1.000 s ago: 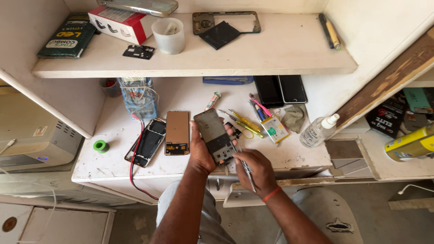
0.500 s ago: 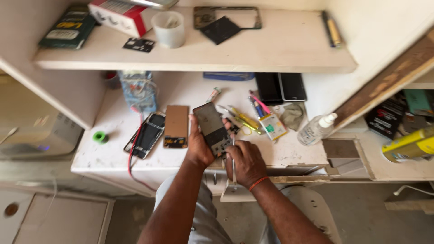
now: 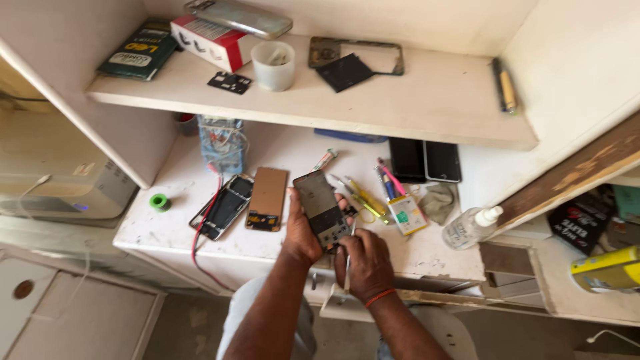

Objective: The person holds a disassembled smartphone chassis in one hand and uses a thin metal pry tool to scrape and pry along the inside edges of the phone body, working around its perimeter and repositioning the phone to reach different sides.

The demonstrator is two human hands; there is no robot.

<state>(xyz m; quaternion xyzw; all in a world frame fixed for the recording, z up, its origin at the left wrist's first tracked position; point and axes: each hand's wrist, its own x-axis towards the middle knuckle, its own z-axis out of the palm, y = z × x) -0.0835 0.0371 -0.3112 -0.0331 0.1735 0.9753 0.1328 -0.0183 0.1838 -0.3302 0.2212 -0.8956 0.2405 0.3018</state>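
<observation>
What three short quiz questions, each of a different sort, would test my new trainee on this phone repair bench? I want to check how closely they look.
1. True or false: the left hand holds the opened dark phone body above the white bench.
2. Which lies nearest the small green tape roll? A) the clear plastic squeeze bottle B) the black opened phone with red wire C) the white plastic cup
3. Fill in: the right hand grips a thin metal ____ at the phone's lower edge.

Key: 1 true; 2 B; 3 tool, its exact kind too small to tell.
</observation>
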